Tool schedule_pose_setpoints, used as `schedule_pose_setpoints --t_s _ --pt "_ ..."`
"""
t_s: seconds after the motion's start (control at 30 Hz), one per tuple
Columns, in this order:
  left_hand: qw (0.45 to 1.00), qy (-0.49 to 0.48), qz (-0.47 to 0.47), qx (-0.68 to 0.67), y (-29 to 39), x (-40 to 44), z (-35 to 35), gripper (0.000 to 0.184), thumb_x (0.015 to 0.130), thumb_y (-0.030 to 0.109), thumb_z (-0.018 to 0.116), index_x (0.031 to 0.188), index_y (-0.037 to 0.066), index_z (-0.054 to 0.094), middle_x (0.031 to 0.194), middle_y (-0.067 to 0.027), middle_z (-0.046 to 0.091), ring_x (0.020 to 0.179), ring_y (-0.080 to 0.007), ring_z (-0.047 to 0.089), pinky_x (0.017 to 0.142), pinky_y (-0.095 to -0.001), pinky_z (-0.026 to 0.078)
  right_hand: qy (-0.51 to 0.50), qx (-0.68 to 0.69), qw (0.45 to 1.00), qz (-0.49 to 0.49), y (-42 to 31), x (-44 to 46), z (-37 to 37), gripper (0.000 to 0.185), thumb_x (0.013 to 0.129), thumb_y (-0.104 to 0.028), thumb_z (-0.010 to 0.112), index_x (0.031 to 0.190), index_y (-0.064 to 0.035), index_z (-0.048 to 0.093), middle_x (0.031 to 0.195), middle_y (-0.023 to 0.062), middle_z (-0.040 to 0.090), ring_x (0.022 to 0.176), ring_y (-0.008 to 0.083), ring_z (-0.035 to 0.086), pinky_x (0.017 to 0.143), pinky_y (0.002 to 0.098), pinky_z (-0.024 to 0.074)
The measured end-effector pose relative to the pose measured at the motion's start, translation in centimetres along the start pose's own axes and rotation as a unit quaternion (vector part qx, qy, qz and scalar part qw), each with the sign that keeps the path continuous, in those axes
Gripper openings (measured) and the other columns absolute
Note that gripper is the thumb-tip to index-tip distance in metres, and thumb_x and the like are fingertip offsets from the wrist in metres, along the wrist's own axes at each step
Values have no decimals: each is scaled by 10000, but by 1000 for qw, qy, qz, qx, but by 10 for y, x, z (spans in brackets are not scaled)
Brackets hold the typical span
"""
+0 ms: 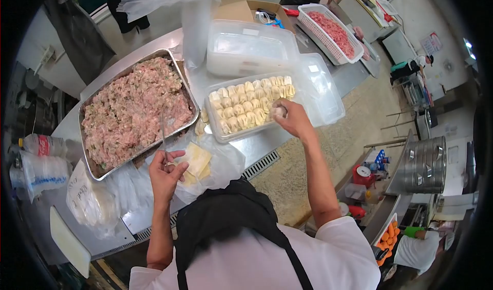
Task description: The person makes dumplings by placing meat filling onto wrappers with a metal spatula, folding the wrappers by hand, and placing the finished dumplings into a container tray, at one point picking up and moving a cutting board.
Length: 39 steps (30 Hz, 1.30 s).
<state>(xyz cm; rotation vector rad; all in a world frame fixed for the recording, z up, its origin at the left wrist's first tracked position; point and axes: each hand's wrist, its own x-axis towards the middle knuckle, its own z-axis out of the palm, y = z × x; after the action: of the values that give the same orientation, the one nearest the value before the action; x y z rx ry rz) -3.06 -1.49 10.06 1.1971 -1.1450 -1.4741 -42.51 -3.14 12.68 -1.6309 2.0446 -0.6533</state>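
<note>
My left hand [166, 172] has its fingers closed on a thin metal filling spatula [164, 132], which points toward the meat filling [133, 107] in a large metal tray [95, 174]. Just right of that hand lies a stack of square yellow wrappers [196, 160] on clear plastic. My right hand [290, 118] is at the right end of a clear plastic container [221, 135], its fingers curled around a pale dumpling [279, 111], partly hidden. Rows of folded dumplings [244, 102] fill most of that container.
Behind stands a lidded plastic container [251, 46]; a clear lid [323, 89] lies to the right. A white basket [331, 33] holds more meat. Bagged wrappers [92, 197] and a bottle [43, 145] are at left. Other people work farther off.
</note>
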Motion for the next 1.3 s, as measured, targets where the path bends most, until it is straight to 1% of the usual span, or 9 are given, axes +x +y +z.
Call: schedule_pose_setpoints --t_s 0.17,0.4,0.53,0.6,0.77,0.83,1.07,1.17,1.3 --pt "1000 -16 -1 -6 0 1 3 373 791 -22 781 868 68 427 1071 -192 681 533 -18 509 448 -193 462 66 0 998 -24 4 13 26 296 685 -47 796 915 -20 611 875 158 687 813 235 677 756 352 542" --pt "1000 0 -10 5 -7 -2 -9 355 796 -17 773 878 66 437 1063 -183 681 547 -35 526 453 -202 472 56 16 998 21 16 16 45 344 669 -17 799 960 -23 616 866 153 692 778 238 681 731 341 548" --pt "999 34 8 33 -8 0 -27 319 806 7 767 886 44 460 1010 -152 688 572 -61 555 465 -223 483 71 -49 992 -93 -18 1 36 367 699 -4 780 1035 -20 632 970 149 695 908 278 678 825 350 533" --pt "995 84 2 53 -5 -2 -40 301 810 13 765 890 38 476 991 -135 689 573 -60 556 463 -222 476 203 -76 961 -172 -63 -12 35 298 716 59 695 999 -12 635 943 175 656 918 352 651 826 416 518" --pt "990 127 1 58 -6 -8 -68 220 825 38 766 907 28 563 820 -6 621 584 -28 526 476 -194 414 -137 213 931 -265 -111 -46 122 268 740 38 717 1001 -13 678 998 157 689 919 351 671 851 343 526" --pt "988 138 5 61 -5 -12 -67 217 826 47 771 907 29 571 803 9 607 597 -20 518 493 -188 410 -193 126 927 -297 -111 -52 180 245 715 8 733 954 -25 686 975 135 677 929 352 643 812 373 538" --pt "984 162 -25 77 -15 -34 -75 209 820 80 787 890 34 595 775 30 591 669 -21 521 558 -198 422 -238 -54 899 -363 -104 -40 224 179 663 -49 752 828 -46 683 862 111 600 906 334 586 710 430 518" --pt "981 160 -43 100 -24 -41 -79 211 810 92 794 863 36 597 778 28 596 671 -31 527 574 -215 434 -289 -66 879 -374 -109 -30 221 330 651 -52 760 970 -58 674 960 109 603 966 325 577 785 449 499" --pt "978 153 -23 143 -50 -41 -78 213 800 94 795 838 39 592 761 24 594 674 -41 534 586 -228 444 -199 -85 822 -527 -116 -25 225 578 644 -61 773 1194 -78 595 1092 96 576 1086 310 536 916 481 426"
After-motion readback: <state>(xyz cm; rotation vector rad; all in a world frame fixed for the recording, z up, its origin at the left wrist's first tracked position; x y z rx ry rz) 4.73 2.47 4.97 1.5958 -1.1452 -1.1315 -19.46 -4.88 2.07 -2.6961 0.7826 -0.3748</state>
